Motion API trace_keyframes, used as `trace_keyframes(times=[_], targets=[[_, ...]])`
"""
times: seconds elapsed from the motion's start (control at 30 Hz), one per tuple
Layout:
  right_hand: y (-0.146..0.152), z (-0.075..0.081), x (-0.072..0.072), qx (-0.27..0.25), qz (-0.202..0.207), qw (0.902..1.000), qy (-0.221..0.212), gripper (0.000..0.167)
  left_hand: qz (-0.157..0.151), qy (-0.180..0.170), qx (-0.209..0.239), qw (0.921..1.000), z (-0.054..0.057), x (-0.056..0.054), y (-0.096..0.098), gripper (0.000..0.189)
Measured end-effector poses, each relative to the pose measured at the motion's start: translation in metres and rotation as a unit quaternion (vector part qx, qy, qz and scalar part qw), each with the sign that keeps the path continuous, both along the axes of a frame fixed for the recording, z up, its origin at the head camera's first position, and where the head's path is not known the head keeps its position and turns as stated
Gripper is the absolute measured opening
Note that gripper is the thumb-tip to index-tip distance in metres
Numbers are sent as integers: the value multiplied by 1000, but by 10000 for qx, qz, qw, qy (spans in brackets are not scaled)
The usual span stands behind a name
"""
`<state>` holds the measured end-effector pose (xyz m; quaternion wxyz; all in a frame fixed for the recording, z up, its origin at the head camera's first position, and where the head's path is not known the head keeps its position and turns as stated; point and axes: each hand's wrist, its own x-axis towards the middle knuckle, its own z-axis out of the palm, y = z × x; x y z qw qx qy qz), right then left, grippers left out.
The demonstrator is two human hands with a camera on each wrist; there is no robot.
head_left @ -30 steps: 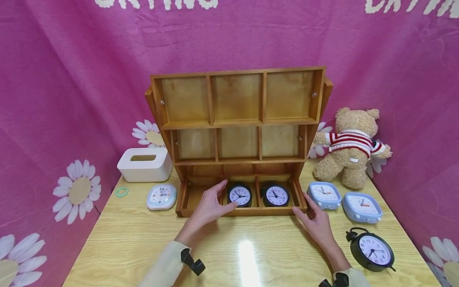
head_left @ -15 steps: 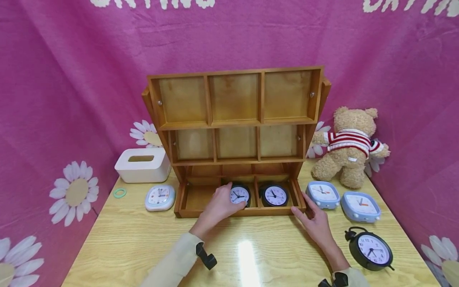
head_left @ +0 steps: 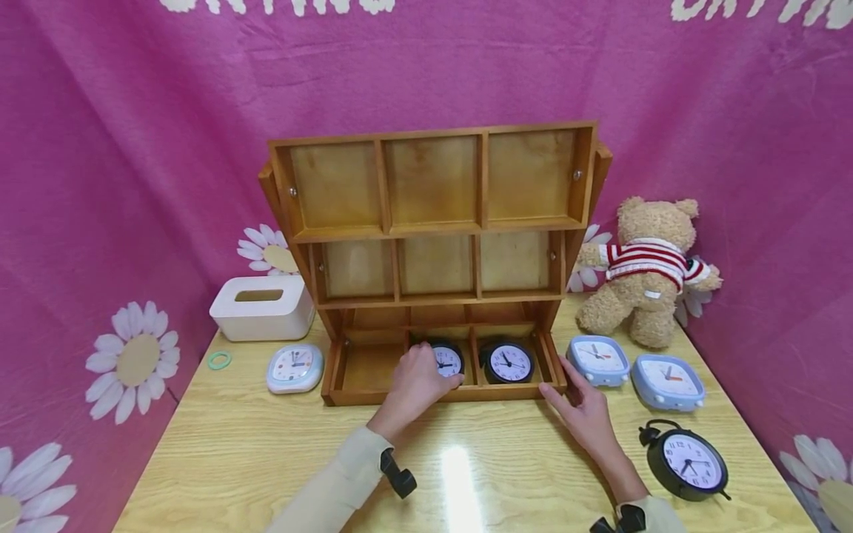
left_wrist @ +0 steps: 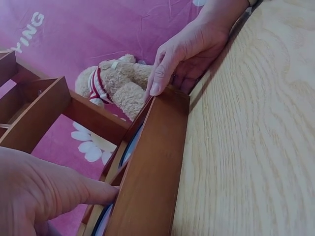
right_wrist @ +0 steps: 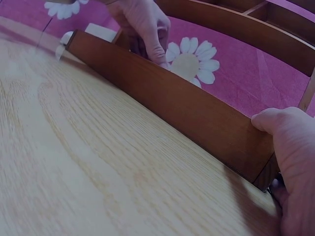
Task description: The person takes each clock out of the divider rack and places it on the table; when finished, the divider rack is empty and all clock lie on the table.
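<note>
A tiered wooden display shelf (head_left: 433,231) stands on the table; two black round alarm clocks lie in its bottom tray. My left hand (head_left: 416,381) reaches into the middle compartment and grips the black alarm clock (head_left: 449,360) there, its thumb by the tray's front edge. The hand covers the clock's left part; its fingertips are hidden in the head view. In the right compartment sits the other black clock (head_left: 509,364). My right hand (head_left: 586,414) holds the tray's front right corner, thumb on the top edge (right_wrist: 263,123) and fingers along the outer side.
Two blue clocks (head_left: 598,360) (head_left: 668,382) and a black twin-bell clock (head_left: 688,463) lie at the right, before a teddy bear (head_left: 653,270). At the left are a pale blue clock (head_left: 295,367), a white tissue box (head_left: 261,318) and a green ring (head_left: 219,360).
My left hand has moved right, from beside the middle compartment onto its black alarm clock, and its fingers have closed in. My right hand keeps its place at the tray corner.
</note>
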<state>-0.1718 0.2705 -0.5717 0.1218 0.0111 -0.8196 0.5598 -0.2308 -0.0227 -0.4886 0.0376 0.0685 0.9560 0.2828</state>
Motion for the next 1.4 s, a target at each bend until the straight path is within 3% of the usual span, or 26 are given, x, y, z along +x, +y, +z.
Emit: trace_keyframes(times=[0.3, 0.53, 0.87, 1.23, 1.4], targets=[[1, 0, 1, -40, 13, 10000, 3, 70, 47, 114, -102, 9999, 0, 0, 1, 52], [1, 0, 0, -123, 80, 9999, 63, 70, -90, 139, -70, 9998, 0, -3, 1, 62], [1, 1, 1, 1, 27, 10000, 2, 70, 29, -1, -25, 10000, -3, -5, 1, 58], [2, 2, 0, -19, -4, 10000, -37, 70, 106, 267, 124, 9995, -8, -4, 1, 57], [1, 1, 1, -9, -22, 10000, -72, 70, 83, 201, 178, 9996, -8, -3, 1, 53]])
